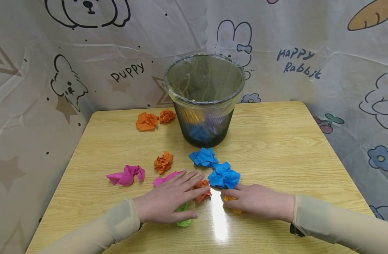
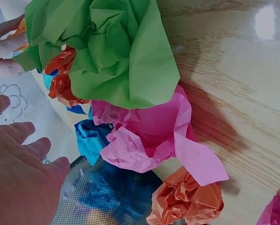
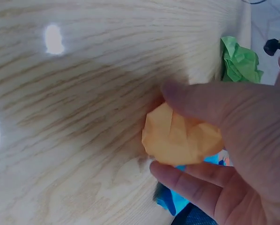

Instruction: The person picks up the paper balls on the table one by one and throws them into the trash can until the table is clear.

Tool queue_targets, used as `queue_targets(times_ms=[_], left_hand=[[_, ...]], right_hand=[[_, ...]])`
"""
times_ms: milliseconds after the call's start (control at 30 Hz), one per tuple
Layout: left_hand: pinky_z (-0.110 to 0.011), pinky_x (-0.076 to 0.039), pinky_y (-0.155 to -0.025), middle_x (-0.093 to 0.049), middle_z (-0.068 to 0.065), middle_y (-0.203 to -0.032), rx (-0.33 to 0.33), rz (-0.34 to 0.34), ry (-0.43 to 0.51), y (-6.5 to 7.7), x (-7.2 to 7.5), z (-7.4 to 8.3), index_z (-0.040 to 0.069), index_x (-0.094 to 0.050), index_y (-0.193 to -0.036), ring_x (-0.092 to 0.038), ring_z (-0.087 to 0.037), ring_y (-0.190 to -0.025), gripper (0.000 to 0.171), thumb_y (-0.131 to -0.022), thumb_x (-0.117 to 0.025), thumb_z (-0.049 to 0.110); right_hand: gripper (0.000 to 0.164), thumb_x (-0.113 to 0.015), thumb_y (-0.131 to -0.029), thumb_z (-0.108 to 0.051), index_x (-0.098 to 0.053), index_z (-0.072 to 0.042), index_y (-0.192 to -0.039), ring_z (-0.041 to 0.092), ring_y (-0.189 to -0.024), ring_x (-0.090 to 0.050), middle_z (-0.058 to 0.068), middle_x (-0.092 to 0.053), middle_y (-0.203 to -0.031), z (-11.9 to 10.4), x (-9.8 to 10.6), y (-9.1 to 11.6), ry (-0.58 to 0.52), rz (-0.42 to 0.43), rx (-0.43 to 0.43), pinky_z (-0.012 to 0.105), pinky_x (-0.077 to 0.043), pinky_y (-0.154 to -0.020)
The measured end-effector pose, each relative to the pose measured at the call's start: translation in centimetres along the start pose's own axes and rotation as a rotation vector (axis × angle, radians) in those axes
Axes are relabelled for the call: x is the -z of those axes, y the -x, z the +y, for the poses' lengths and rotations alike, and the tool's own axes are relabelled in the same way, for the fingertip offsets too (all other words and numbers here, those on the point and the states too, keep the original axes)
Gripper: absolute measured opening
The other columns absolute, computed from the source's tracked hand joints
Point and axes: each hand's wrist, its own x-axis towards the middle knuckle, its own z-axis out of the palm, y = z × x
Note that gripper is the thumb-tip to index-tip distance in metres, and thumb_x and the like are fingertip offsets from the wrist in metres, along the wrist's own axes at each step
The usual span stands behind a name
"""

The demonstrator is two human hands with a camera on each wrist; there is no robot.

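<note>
My left hand (image 1: pixel 168 200) is spread with straight fingers over several crumpled papers. Beneath it a green crumpled paper (image 1: pixel 183 216) and a pink one (image 1: pixel 164 179) are partly hidden, and an orange-red one (image 1: pixel 202 191) shows by its fingertips. In the left wrist view the palm side faces the green paper (image 2: pixel 107 56) with a gap between. My right hand (image 1: pixel 260 201) has thumb and fingers around a yellow-orange crumpled paper ball (image 3: pixel 182 136), low over the table. Two blue crumpled papers, one (image 1: pixel 224 175) right by the right fingertips, lie just beyond.
A mesh wastebasket (image 1: pixel 204 123) with a clear liner stands at the back, with crumpled papers inside. Two orange papers (image 1: pixel 147 121) lie to its left. Another orange one (image 1: pixel 163 163) and a pink one (image 1: pixel 126 175) sit at centre left. A printed cloth (image 1: pixel 133 88) hangs behind the table.
</note>
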Motion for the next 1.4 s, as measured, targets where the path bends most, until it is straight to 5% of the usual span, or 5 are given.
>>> queue_targets(times_ms=[367,633,900,1100,1400], left_hand=[[-0.052,-0.012,-0.124,0.002,0.004,-0.171,0.017,0.005,0.001,0.1,0.1,0.0,0.031,-0.016,-0.166,0.001,-0.023,-0.157,0.076,-0.103,-0.049,0.06],[-0.051,-0.011,-0.125,0.001,0.002,-0.172,0.019,0.025,-0.038,0.2,0.4,-0.2,0.028,-0.021,-0.165,0.004,-0.021,-0.157,0.074,-0.104,-0.043,0.062],[-0.052,-0.011,-0.124,0.004,0.003,-0.172,0.02,0.022,-0.042,-0.2,1.3,-0.3,0.034,-0.012,-0.165,0.005,-0.023,-0.157,0.076,-0.103,-0.044,0.063],[-0.054,-0.013,-0.124,0.007,0.002,-0.172,0.001,0.041,-0.076,-0.8,2.5,-0.2,0.032,-0.009,-0.166,0.005,-0.024,-0.157,0.078,-0.103,-0.045,0.062],[-0.05,-0.005,-0.125,0.002,-0.002,-0.172,-0.069,0.071,-0.165,-2.1,4.9,-0.1,0.026,-0.015,-0.166,0.007,-0.024,-0.157,0.079,-0.103,-0.041,0.065]], right_hand=[[0.029,-0.069,-0.095,-0.007,-0.069,-0.02,-0.121,0.035,-0.137,-0.05,0.006,-0.058,-0.139,-0.4,-0.2,0.1,0.116,0.016,0.015,0.029,-0.057,-0.06],[0.043,-0.07,-0.096,-0.008,-0.063,-0.015,-0.137,0.023,-0.115,-0.065,0.009,-0.061,-0.136,-0.5,0.7,0.6,0.043,0.119,0.038,0.035,-0.061,-0.074],[0.055,-0.08,-0.085,-0.008,-0.063,-0.01,-0.137,0.013,-0.09,-0.066,0.005,-0.057,-0.13,0.0,3.2,1.1,0.061,0.075,-0.017,0.027,-0.057,-0.064],[0.048,-0.079,-0.087,-0.008,-0.063,-0.014,-0.131,0.022,-0.107,-0.068,0.012,-0.055,-0.144,1.2,5.4,1.6,0.013,0.087,-0.087,0.032,-0.059,-0.067],[0.056,-0.084,-0.081,-0.005,-0.064,-0.013,-0.132,0.025,-0.113,-0.067,0.01,-0.062,-0.136,3.4,8.4,2.9,0.071,0.147,-0.119,0.038,-0.061,-0.075]])
